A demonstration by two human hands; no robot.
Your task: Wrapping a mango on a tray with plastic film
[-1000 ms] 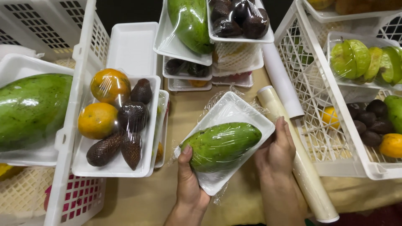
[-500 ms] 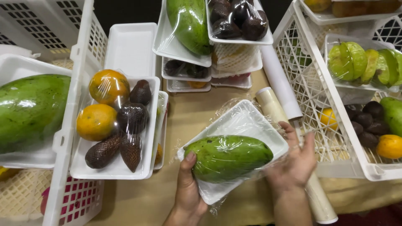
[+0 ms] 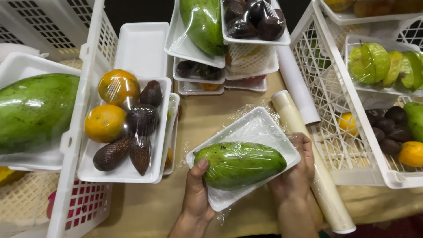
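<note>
A green mango point(image 3: 240, 164) lies on a white foam tray point(image 3: 253, 128), both covered in clear cling film. My left hand point(image 3: 196, 194) grips the tray's near left corner, thumb on the mango's end. My right hand point(image 3: 296, 176) cups the tray's right side, fingers curled under its edge. The tray is held tilted just above the tan table point(image 3: 207, 119).
A roll of cling film point(image 3: 308, 158) lies right of the tray, beside a white tube point(image 3: 296, 83). White baskets stand left point(image 3: 79, 123) and right point(image 3: 335, 128) with wrapped fruit trays: oranges and snake fruit point(image 3: 123, 128), a big mango point(image 3: 37, 112), star fruit point(image 3: 383, 64). Stacked trays point(image 3: 220, 48) sit behind.
The wrapped tray has turned so the mango lies more level and sits a little nearer. My right hand slid down from the tray's far right edge to cup its right side.
</note>
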